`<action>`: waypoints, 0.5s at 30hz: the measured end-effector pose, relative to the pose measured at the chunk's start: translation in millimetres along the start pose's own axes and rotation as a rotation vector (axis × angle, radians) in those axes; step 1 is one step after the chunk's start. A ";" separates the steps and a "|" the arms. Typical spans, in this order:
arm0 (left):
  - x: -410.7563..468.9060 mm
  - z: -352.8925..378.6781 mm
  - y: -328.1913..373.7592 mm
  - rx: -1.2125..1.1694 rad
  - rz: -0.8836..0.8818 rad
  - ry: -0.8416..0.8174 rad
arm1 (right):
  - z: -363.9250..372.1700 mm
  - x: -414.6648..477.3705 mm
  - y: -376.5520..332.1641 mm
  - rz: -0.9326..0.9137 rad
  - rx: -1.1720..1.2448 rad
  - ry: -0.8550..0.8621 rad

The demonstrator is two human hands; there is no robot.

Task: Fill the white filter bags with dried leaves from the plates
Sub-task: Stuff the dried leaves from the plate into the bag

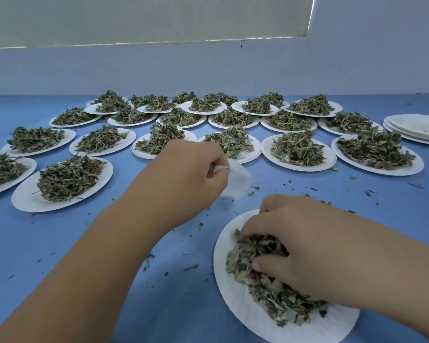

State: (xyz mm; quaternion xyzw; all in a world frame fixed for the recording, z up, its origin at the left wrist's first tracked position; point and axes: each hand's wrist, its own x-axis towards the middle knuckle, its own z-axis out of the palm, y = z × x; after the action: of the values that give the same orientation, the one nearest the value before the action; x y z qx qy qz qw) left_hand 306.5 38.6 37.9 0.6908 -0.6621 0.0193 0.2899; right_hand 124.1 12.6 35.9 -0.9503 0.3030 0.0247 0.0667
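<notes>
My left hand pinches the top edge of a white filter bag, which hangs just above the blue table in the middle of the view. Below it to the right, my right hand lies on a heap of dried leaves on the nearest white paper plate. Its fingers and thumb curl into the leaves and grasp a bunch of them. The hand hides part of the heap.
Several white paper plates heaped with dried leaves stand in rows across the blue table up to the wall. A stack of bare plates sits at the far right. Leaf crumbs lie scattered around the near plate.
</notes>
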 end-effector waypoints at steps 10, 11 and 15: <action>-1.0 3.5 2.3 -0.054 -0.016 -0.011 | -0.6 2.7 6.8 -0.052 0.064 0.101; -1.2 4.1 2.4 -0.058 -0.017 -0.013 | -0.5 2.9 9.1 -0.056 0.086 0.120; -0.8 5.3 2.3 -0.073 -0.029 -0.028 | -6.2 2.2 22.3 -0.052 0.214 0.182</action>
State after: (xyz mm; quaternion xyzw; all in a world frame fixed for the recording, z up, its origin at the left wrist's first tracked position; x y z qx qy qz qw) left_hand 302.4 37.1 34.0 0.6894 -0.6564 -0.0189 0.3059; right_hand 113.0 -7.5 39.3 -0.9436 0.2839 -0.0958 0.1405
